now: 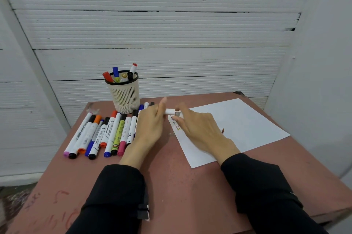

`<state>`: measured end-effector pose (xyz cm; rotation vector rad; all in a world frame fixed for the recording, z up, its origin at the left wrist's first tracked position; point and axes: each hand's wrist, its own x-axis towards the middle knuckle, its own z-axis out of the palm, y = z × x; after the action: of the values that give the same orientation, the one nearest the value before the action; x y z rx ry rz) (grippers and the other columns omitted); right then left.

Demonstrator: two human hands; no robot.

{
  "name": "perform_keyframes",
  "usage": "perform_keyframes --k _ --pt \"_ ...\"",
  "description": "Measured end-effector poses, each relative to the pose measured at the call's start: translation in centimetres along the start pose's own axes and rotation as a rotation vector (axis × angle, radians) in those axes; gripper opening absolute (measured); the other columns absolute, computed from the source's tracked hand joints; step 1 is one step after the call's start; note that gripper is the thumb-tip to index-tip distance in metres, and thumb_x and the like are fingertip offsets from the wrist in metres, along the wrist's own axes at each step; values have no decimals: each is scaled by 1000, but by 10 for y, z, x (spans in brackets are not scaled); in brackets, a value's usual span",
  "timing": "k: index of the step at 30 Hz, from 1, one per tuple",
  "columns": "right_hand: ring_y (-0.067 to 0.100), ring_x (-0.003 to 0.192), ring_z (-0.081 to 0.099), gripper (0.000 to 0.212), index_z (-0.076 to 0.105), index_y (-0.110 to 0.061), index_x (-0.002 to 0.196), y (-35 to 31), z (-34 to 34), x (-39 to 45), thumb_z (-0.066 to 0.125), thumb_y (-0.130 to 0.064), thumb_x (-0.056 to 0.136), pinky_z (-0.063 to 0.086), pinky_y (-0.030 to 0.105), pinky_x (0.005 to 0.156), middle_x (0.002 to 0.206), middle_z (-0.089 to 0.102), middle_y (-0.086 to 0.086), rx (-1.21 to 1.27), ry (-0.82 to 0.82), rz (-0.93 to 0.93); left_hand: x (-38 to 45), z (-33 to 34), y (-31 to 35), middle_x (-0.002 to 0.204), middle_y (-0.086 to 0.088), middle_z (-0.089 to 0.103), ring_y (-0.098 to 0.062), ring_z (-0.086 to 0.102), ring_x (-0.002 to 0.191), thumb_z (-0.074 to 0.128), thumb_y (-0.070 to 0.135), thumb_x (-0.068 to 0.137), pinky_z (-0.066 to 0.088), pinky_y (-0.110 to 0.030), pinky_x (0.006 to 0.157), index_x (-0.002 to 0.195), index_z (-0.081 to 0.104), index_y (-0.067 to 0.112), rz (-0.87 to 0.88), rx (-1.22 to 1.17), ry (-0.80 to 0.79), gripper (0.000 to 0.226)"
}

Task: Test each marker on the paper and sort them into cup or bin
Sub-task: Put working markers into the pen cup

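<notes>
Above the white paper sheet's [238, 125] left edge, your left hand [150, 125] and right hand [198, 125] both pinching one white-barrelled marker [170, 111], beige slotted cup [124, 94] of markers behind, row of loose markers [106, 134] on reddish desk [171, 186].

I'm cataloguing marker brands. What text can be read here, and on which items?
"KREATIF": white marker with a black end in the row.
"100": round gold label on a marker in the cup.
Print on the other markers and the marks on the paper: too blurred to read.
</notes>
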<state>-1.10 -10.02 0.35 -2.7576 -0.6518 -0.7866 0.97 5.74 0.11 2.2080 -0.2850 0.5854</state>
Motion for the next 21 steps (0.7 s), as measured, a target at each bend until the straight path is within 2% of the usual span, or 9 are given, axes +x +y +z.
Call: perform_keyframes --k 3,5,6,9,11,13,16,18,21 --pt "23 71 55 22 34 -22 114 10 -10 0 29 -41 103 31 35 66 75 59 -8 274 -45 248 3 -2 -1 51 11 51 -2 44 49 42 44 100 33 -15 54 61 52 10 -136 -241 35 53" --pt "22 66 49 5 36 -28 100 20 -17 3 32 -25 102 36 35 62 77 57 0 717 -10 480 5 -6 -2 61 14 60 5 54 56 51 43 96 37 -9 56 72 57 15 -199 -316 59 37" --pt "20 62 46 15 39 -28 95 27 -19 6 33 -15 100 37 31 57 79 57 4 1000 42 602 5 -8 -2 69 12 65 8 58 63 55 42 94 39 -7 59 80 59 15 -228 -350 63 31" --pt "19 63 55 30 49 -15 97 43 -32 8 29 7 92 44 24 50 82 68 14 1813 169 812 5 -7 -2 81 7 70 -2 65 75 62 39 90 46 -20 70 93 57 16 -289 -389 54 24" --pt "22 80 67 37 54 -10 104 49 -36 4 28 12 90 56 26 63 100 71 18 2105 160 750 5 -5 -4 80 5 70 -9 67 75 55 33 96 50 -28 78 98 57 17 -268 -387 51 16" --pt "24 96 69 44 58 -8 112 49 -35 3 28 15 90 58 29 80 114 68 19 2153 141 674 4 -4 -4 81 7 68 -7 65 72 44 28 101 50 -30 79 101 56 16 -244 -360 49 16" --pt "23 97 69 32 62 -8 117 45 -26 4 45 7 94 56 30 85 110 69 15 2078 117 647 4 -4 -2 82 7 68 -6 65 73 45 28 101 49 -25 75 102 52 16 -227 -346 45 14" --pt "19 89 67 29 60 -9 116 42 -17 4 59 -1 88 56 27 80 98 68 9 1909 87 614 4 -4 -2 82 5 68 -7 65 74 51 28 98 45 -19 67 102 51 14 -231 -322 36 15" --pt "10 64 50 11 62 -15 95 33 -7 3 64 -24 91 43 24 57 76 52 2 1521 -19 654 3 -6 -4 79 3 70 -7 65 74 52 30 98 43 -13 60 102 48 11 -215 -279 1 19"
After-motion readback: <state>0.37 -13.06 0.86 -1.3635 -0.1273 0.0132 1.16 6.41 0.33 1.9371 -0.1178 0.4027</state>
